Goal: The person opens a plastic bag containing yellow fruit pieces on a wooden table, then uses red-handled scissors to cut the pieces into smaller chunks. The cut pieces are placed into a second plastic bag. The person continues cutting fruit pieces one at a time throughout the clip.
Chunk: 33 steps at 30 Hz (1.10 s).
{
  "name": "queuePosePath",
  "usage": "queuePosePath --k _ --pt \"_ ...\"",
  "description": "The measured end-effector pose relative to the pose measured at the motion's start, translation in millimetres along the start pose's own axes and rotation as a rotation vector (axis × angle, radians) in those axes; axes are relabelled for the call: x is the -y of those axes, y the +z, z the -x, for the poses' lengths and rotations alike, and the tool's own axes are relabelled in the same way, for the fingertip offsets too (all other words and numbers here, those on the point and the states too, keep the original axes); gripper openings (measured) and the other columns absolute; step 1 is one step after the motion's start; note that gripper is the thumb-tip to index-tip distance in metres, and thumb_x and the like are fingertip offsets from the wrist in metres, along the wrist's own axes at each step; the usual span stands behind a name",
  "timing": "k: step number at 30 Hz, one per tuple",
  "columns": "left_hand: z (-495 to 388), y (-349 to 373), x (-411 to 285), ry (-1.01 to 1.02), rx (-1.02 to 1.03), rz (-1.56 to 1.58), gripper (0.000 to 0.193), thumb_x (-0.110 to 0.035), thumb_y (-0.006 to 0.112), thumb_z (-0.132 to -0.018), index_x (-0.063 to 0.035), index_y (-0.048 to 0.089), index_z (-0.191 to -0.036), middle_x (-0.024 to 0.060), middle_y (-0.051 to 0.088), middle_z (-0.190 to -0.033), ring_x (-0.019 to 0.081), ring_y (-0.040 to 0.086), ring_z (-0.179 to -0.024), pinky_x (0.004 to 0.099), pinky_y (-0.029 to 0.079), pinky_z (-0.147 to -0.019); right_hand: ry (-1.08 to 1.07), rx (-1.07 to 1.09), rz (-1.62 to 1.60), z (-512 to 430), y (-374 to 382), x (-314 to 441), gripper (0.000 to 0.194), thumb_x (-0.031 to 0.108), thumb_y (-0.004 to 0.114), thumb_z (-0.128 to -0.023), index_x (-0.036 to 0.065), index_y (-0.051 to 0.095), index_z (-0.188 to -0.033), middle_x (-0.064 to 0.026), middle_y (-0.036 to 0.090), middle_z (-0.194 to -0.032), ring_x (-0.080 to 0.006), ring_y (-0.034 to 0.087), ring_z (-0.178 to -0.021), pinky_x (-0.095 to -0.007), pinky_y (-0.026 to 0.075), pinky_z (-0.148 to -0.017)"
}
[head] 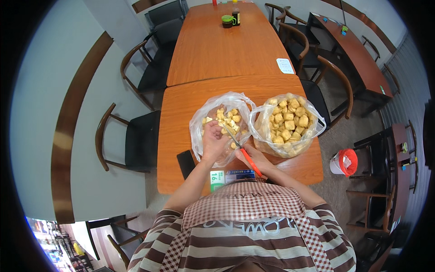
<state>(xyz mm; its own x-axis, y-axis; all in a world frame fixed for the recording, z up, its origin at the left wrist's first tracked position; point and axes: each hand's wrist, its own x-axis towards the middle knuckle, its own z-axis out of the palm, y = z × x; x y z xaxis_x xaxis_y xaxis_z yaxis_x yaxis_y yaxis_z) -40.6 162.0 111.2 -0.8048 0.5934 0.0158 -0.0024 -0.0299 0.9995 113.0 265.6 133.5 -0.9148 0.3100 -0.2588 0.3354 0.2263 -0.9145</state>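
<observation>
My right hand (255,158) grips a pair of scissors (250,161) with red handles, its blades pointing up and left over an open clear plastic bag (197,124). At the blade tips, my left hand (214,141) pinches what looks like a fried tofu puff (228,130), partly hidden by fingers and blades. Inside this left bag lie several golden tofu pieces (234,118), some showing pale cut insides. To the right stands a second clear plastic bag (261,117), its mouth spread wide, heaped with whole fried tofu puffs (289,125).
A black smartphone (186,164) lies left of my forearm. Printed cards (217,180) are at the table's near edge. Farther off are a paper slip (285,66), a green-lidded jar (227,21) and a sauce bottle (236,15). Chairs (142,141) flank the wooden table (190,102); a red-lined bin (344,162) stands right.
</observation>
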Motion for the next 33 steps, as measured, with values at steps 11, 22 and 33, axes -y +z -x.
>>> queuePosePath --k 11,22,33 --pt "-17 -37 24 0.164 0.033 -0.721 0.052 -0.001 0.067 -0.068 -0.0039 0.049 -0.116 0.0142 0.054 -0.101 0.0241 0.053 -0.094 0.0337 0.048 -0.079 -0.229 -0.158 0.951 50 -54 100 0.030 0.035 0.065 -0.083 0.009 0.058 -0.095 -0.0143 0.061 -0.072 -0.0293 0.063 -0.064 -0.0395 0.049 -0.053" --pt "-24 10 -35 0.147 0.353 -0.683 0.019 -0.014 0.063 -0.077 -0.0028 0.064 -0.092 0.0113 0.063 -0.079 0.0240 0.061 -0.073 0.0338 0.049 -0.069 -0.541 -0.204 1.682 171 -44 321 0.037 0.015 0.068 -0.073 0.002 0.059 -0.107 -0.0062 0.055 -0.072 -0.0208 0.059 -0.061 -0.0344 0.047 -0.056" --pt "-43 191 -36 0.538 0.572 -0.759 0.037 -0.017 0.064 -0.079 -0.0056 0.057 -0.113 0.0168 0.059 -0.109 0.0267 0.056 -0.103 0.0334 0.045 -0.089 -0.621 -0.155 1.641 183 -88 282 0.028 0.015 0.061 -0.078 0.002 0.059 -0.103 -0.0062 0.053 -0.069 -0.0189 0.058 -0.059 -0.0335 0.048 -0.057"
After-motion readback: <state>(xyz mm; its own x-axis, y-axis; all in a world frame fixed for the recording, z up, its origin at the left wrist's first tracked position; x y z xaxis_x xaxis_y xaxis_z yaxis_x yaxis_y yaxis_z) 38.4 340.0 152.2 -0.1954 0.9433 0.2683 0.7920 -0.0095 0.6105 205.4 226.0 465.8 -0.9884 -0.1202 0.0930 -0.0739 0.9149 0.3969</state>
